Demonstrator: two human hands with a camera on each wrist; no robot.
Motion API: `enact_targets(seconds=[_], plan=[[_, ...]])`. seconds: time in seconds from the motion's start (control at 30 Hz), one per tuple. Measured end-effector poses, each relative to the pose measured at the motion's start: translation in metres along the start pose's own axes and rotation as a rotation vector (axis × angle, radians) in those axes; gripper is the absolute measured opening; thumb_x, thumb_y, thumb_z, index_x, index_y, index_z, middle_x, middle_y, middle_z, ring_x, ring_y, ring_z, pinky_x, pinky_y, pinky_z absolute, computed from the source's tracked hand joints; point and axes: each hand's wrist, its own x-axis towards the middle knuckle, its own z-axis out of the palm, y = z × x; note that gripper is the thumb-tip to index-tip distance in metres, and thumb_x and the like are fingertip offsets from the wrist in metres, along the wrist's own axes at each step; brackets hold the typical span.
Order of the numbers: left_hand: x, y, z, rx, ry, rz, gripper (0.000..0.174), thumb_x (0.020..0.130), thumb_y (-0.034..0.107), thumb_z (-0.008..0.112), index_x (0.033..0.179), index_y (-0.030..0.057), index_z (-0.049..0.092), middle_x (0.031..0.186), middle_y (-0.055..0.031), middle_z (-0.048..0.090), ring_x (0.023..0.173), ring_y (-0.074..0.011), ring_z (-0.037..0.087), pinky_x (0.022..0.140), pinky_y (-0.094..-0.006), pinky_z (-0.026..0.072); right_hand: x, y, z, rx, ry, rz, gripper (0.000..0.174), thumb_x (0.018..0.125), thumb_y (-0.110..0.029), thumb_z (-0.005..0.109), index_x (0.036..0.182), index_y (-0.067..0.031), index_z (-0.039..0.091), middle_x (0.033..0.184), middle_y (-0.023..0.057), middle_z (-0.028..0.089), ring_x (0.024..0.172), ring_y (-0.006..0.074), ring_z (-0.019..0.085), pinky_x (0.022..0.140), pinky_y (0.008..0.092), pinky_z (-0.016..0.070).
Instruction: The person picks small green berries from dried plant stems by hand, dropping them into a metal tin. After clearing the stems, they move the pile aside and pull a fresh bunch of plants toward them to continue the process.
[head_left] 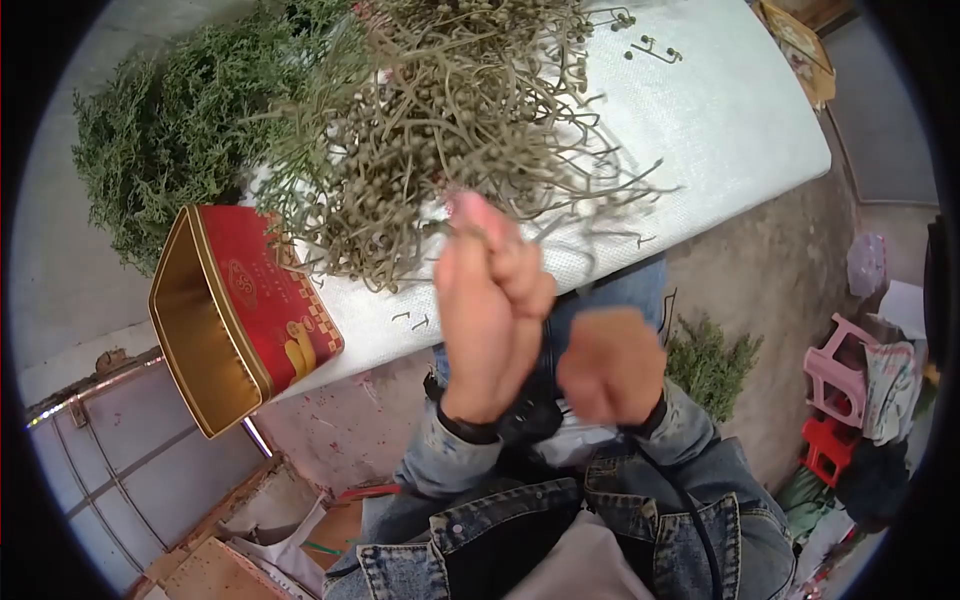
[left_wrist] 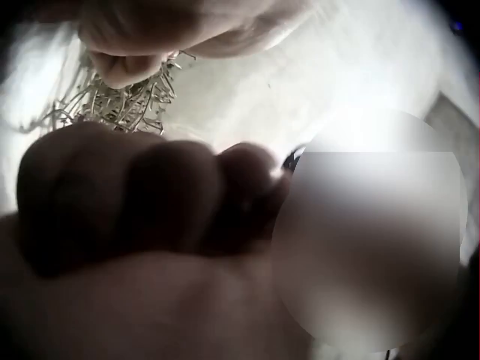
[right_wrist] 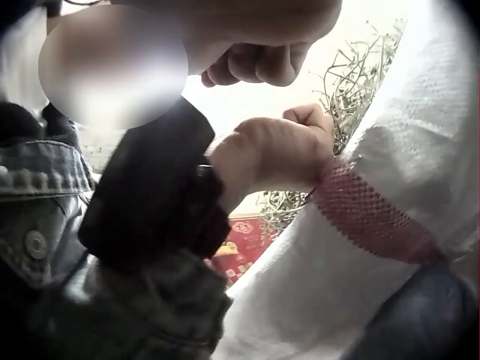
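Note:
My left hand (head_left: 490,315) is over the front edge of a pile of brown knobbly stems (head_left: 440,130), fingers curled in and thumb against them. A pinkish tint shows at its fingertips, and no held thing is visible. To its right, nearer my body, my right hand (head_left: 612,365) is blurred, its fingers curled under. The right wrist view shows the right hand (right_wrist: 255,45) above the left hand (right_wrist: 274,150), apart from it, with nothing seen between the right fingers. The stems lie on a white woven sack (head_left: 730,110).
A red tin (head_left: 265,290) lies on its side at the left, its gold inside open toward me. Green leafy sprigs (head_left: 170,140) are heaped behind it; another green bunch (head_left: 710,365) is on the floor. Pink stool (head_left: 838,370) and red stool (head_left: 826,450) stand at right.

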Motion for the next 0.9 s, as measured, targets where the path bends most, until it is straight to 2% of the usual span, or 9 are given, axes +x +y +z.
enact_targets(seconds=[0.07, 0.17, 0.2, 0.3, 0.33, 0.57, 0.77, 0.83, 0.9], plan=[[0.005, 0.011, 0.000, -0.212, -0.022, -0.014, 0.026, 0.104, 0.022, 0.049, 0.080, 0.0124, 0.045, 0.067, 0.0058, 0.039, 0.048, -0.0030, 0.023, 0.042, -0.0234, 0.0168, -0.004, -0.004, -0.001, 0.049, -0.014, -0.131, 0.019, 0.092, -0.010, 0.059, 0.076, 0.0004, 0.058, 0.059, 0.0079, 0.055, 0.048, 0.0192, 0.051, 0.047, 0.0286, 0.0385], [0.000, 0.012, 0.008, -0.067, -0.042, -0.061, 0.026, 0.104, 0.022, 0.050, 0.080, 0.0130, 0.044, 0.065, 0.0057, 0.037, 0.048, -0.0034, 0.021, 0.042, -0.0243, 0.0152, 0.001, -0.013, -0.009, 0.073, 0.142, 0.463, 0.024, 0.095, -0.014, 0.051, 0.076, 0.0005, 0.055, 0.064, 0.0040, 0.052, 0.055, 0.0130, 0.047, 0.051, 0.0258, 0.0351], [-0.001, 0.012, 0.009, 0.005, -0.048, -0.080, 0.027, 0.103, 0.022, 0.050, 0.079, 0.0133, 0.044, 0.064, 0.0057, 0.036, 0.048, -0.0036, 0.021, 0.042, -0.0247, 0.0144, 0.003, -0.013, -0.011, 0.072, 0.143, 0.461, 0.024, 0.095, -0.014, 0.051, 0.076, 0.0005, 0.055, 0.064, 0.0040, 0.052, 0.055, 0.0130, 0.047, 0.051, 0.0258, 0.0351], [0.002, 0.008, 0.001, 0.048, -0.016, -0.049, 0.024, 0.103, 0.020, 0.052, 0.081, 0.0089, 0.050, 0.059, 0.0081, 0.034, 0.048, -0.0017, 0.025, 0.042, -0.0228, 0.0182, 0.012, -0.007, -0.023, 0.747, 0.353, 0.857, 0.017, 0.091, -0.008, 0.059, 0.078, 0.0033, 0.056, 0.063, 0.0106, 0.058, 0.056, 0.0221, 0.059, 0.051, 0.0276, 0.0430], [0.002, 0.007, 0.000, 0.070, 0.003, -0.032, 0.023, 0.102, 0.018, 0.053, 0.082, 0.0067, 0.053, 0.056, 0.0093, 0.033, 0.047, -0.0007, 0.027, 0.042, -0.0219, 0.0201, 0.019, -0.008, -0.024, 0.740, 0.355, 0.858, 0.017, 0.091, -0.008, 0.059, 0.078, 0.0033, 0.056, 0.063, 0.0106, 0.058, 0.056, 0.0221, 0.059, 0.051, 0.0276, 0.0430], [0.001, 0.002, -0.007, 0.301, -0.049, 0.098, 0.027, 0.102, 0.018, 0.054, 0.078, 0.0049, 0.054, 0.061, 0.0089, 0.040, 0.053, 0.0008, 0.032, 0.045, -0.0201, 0.0230, 0.062, -0.011, -0.022, -0.023, -0.345, 0.718, 0.024, 0.096, -0.014, 0.056, 0.079, 0.0025, 0.058, 0.064, 0.0136, 0.062, 0.054, 0.0264, 0.062, 0.051, 0.0329, 0.0449], [-0.002, 0.007, -0.006, 0.207, -0.044, 0.020, 0.030, 0.103, 0.019, 0.054, 0.077, 0.0044, 0.053, 0.066, 0.0082, 0.041, 0.059, 0.0004, 0.032, 0.050, -0.0199, 0.0237, 0.055, -0.006, -0.017, 0.107, -0.319, 0.642, 0.022, 0.095, -0.013, 0.056, 0.078, 0.0016, 0.060, 0.061, 0.0119, 0.058, 0.052, 0.0262, 0.057, 0.049, 0.0338, 0.0427], [0.000, 0.001, -0.006, 0.223, 0.013, 0.161, 0.031, 0.103, 0.019, 0.052, 0.076, 0.0046, 0.052, 0.065, 0.0081, 0.041, 0.059, 0.0002, 0.031, 0.050, -0.0201, 0.0237, 0.042, -0.003, -0.010, 0.025, -0.294, 0.532, 0.024, 0.096, -0.011, 0.053, 0.077, 0.0029, 0.059, 0.060, 0.0085, 0.054, 0.050, 0.0188, 0.050, 0.050, 0.0310, 0.0385], [0.004, -0.005, -0.007, 0.230, 0.041, 0.238, 0.031, 0.103, 0.020, 0.052, 0.076, 0.0047, 0.052, 0.065, 0.0080, 0.040, 0.058, 0.0001, 0.031, 0.049, -0.0202, 0.0236, 0.037, -0.001, -0.005, 0.007, -0.267, 0.485, 0.025, 0.095, -0.013, 0.054, 0.075, 0.0020, 0.059, 0.059, 0.0089, 0.054, 0.050, 0.0204, 0.052, 0.049, 0.0311, 0.0386]])
